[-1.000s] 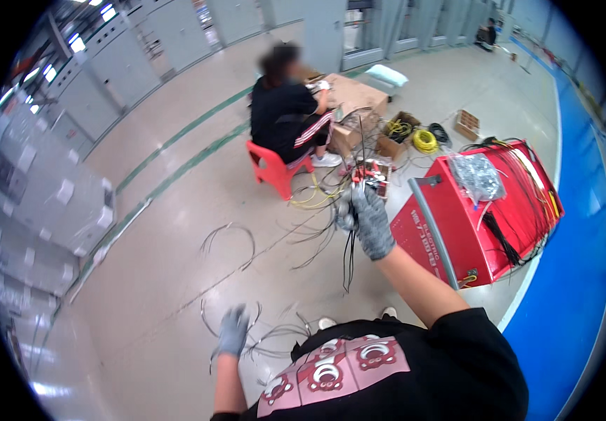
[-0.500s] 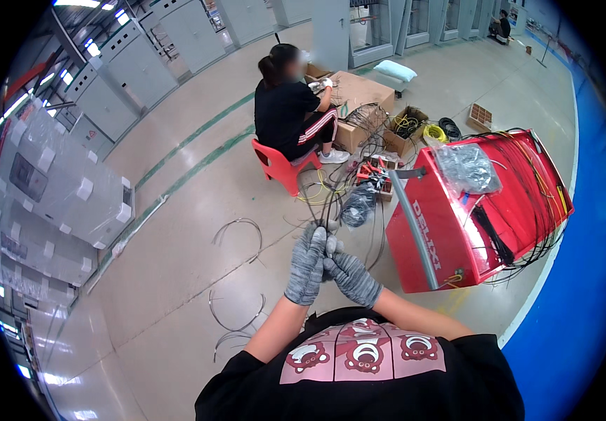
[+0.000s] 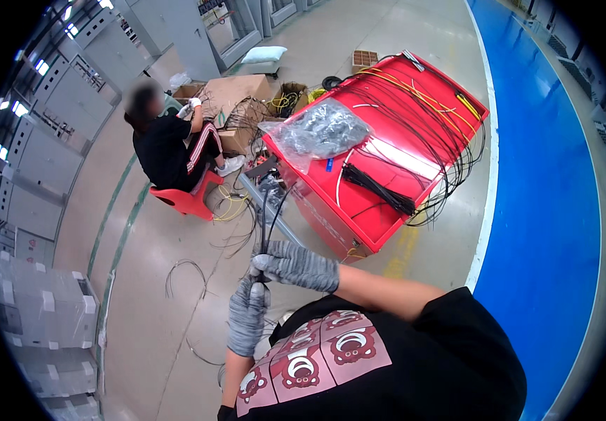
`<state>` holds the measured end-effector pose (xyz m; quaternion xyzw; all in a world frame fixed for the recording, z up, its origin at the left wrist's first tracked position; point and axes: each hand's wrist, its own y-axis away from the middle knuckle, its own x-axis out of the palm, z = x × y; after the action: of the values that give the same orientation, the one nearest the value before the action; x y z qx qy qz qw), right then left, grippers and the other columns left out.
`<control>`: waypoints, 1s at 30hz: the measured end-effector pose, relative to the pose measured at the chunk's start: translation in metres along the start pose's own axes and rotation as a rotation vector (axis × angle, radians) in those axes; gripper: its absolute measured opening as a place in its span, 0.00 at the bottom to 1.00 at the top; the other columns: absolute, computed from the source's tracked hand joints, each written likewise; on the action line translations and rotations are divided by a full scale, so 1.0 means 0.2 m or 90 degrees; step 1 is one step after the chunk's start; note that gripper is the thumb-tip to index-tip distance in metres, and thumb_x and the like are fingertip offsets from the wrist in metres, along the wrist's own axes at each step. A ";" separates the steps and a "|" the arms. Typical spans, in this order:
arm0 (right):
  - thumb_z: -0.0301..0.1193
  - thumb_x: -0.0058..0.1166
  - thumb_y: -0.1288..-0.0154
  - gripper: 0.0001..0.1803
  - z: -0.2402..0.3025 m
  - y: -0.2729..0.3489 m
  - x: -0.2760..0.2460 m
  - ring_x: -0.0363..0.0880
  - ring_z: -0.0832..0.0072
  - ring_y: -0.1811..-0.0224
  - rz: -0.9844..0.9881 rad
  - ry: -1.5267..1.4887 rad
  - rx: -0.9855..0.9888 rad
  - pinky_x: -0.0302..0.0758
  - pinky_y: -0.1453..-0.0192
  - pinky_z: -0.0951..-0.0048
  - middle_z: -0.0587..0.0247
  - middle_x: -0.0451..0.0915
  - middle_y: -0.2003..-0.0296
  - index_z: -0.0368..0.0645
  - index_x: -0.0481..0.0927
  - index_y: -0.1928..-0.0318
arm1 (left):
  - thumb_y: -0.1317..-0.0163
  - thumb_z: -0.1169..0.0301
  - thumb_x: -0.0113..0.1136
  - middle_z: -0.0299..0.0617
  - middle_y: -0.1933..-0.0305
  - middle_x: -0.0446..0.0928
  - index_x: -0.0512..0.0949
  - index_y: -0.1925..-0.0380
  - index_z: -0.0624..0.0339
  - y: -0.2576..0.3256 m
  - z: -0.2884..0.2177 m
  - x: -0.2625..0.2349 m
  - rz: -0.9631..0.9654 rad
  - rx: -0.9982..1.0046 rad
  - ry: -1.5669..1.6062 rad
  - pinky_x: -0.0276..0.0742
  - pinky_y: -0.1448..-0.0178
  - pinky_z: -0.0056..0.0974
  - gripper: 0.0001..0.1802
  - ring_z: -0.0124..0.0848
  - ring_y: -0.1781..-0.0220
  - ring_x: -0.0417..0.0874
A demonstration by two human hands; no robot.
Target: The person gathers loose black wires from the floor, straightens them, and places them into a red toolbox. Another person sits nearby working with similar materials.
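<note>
Both my hands wear grey knitted gloves and meet just left of the middle, close to my body. My right hand point(image 3: 296, 266) is closed round several black cables point(image 3: 264, 223), whose upper ends stick out toward the red cart. Directly below it, my left hand point(image 3: 248, 316) is closed on the lower part of the same bunch. The gloves hide where the fingers meet. Beyond my right hand stands the red cart point(image 3: 324, 221). On its top lie a clear plastic bag point(image 3: 327, 130) of dark parts, a bundle of black strips point(image 3: 379, 189) and long loose black cables point(image 3: 415, 133).
At the left, a person point(image 3: 166, 144) in white gloves sits on a red chair point(image 3: 189, 202) beside a cardboard box point(image 3: 236, 91). Cable loops point(image 3: 185, 270) lie on the floor. Grey cabinets point(image 3: 106, 56) line the back; a blue floor strip point(image 3: 542, 175) runs at right.
My view has turned right, so the cart fills more of the middle and the seated person appears further left. My right hand now sits above my left on the cables.
</note>
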<state>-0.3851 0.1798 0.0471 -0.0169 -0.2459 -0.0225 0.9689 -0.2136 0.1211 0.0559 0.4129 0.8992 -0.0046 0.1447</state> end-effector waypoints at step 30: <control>0.38 0.65 0.50 0.23 0.17 0.42 -0.99 0.76 0.54 0.55 -0.554 1.050 0.177 0.73 0.51 0.59 0.52 0.78 0.58 0.42 0.75 0.54 | 0.31 0.62 0.48 0.29 0.82 0.64 0.72 0.60 0.58 -0.03 0.12 0.13 -0.132 -0.124 0.442 0.55 0.83 0.23 0.11 0.16 0.85 0.59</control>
<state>-0.5711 0.2730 -0.0185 0.2136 0.5325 -0.3573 0.7370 -0.2290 0.1334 0.0248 0.2806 0.9280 0.2067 -0.1316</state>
